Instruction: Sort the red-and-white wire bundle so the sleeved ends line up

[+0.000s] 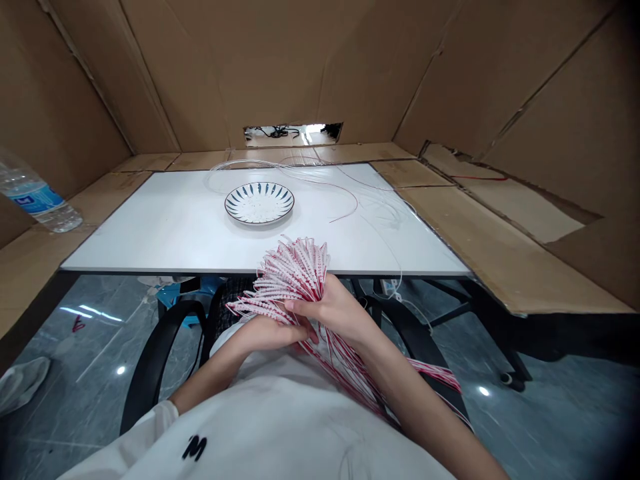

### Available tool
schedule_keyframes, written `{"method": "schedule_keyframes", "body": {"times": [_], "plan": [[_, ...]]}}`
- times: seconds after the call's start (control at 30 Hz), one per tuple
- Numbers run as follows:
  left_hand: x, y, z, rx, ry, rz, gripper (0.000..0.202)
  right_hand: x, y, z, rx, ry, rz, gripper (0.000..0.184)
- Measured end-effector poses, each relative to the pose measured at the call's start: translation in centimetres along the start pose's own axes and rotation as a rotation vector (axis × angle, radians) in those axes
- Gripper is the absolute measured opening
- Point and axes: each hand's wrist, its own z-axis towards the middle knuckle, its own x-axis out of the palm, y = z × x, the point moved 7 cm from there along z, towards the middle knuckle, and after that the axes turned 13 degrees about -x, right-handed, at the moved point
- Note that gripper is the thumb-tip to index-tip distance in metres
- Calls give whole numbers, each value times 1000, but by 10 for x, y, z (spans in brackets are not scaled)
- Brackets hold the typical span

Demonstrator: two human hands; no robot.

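One bundle of red-and-white strands [299,272] is held between the left hand [275,332], cupped at its lower left, and the right hand [341,308], closed around its right side. The fanned end spreads above both hands, before the white table [165,227], while long tails [346,365] run behind the right forearm [410,395]; matching strands [440,375] cross the black armrest [411,333].
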Motion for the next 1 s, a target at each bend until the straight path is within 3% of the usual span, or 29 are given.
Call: {"method": "schedule_keyframes", "body": {"times": [0.1,0.2,0.3,0.43,0.63,0.8,1.0], "plan": [[3,5,0,-31,22,-64,12,-6,3,1,18,-49,17,31],[-6,9,-2,-21,-116,-188,27,-13,4,3,32,-93,13,27],[-12,6,-3,44,-222,-145,34,-16,1,2,66,-114,14,23],[-7,1,-1,110,-150,-80,39,-12,-4,0,105,-89,43,27],[0,6,1,67,-73,22,36,-13,-4,1,53,-143,-17,28],[-2,7,0,49,-99,101,37,-11,-2,2,44,-114,-49,34],[-3,2,-2,68,-129,30,29,-13,-1,2,59,-127,-46,21]]}}
